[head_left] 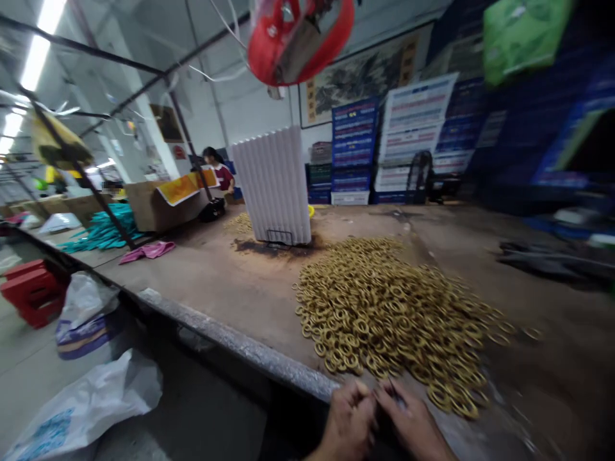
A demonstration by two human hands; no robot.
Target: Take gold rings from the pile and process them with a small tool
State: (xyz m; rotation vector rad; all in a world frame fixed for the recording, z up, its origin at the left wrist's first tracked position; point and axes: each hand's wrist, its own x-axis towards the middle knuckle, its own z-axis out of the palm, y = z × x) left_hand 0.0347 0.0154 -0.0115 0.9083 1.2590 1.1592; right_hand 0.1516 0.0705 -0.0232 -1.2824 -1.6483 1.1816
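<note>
At the front edge of the table, my left hand is closed, its fingers curled with the fingertips hidden. Close beside it, almost touching, my right hand pinches a small, thin, dark object whose kind I cannot make out. Whatever the left fingers hold is too small or covered to name. Just beyond both hands spreads a large heap of brass-coloured rings, a few of them loose at its right side.
A ribbed white panel stands upright behind the heap. Stacked blue crates line the wall. A pink cloth lies at left; a red hanging fan-like object is overhead. White sacks sit on the floor. A person is farther back.
</note>
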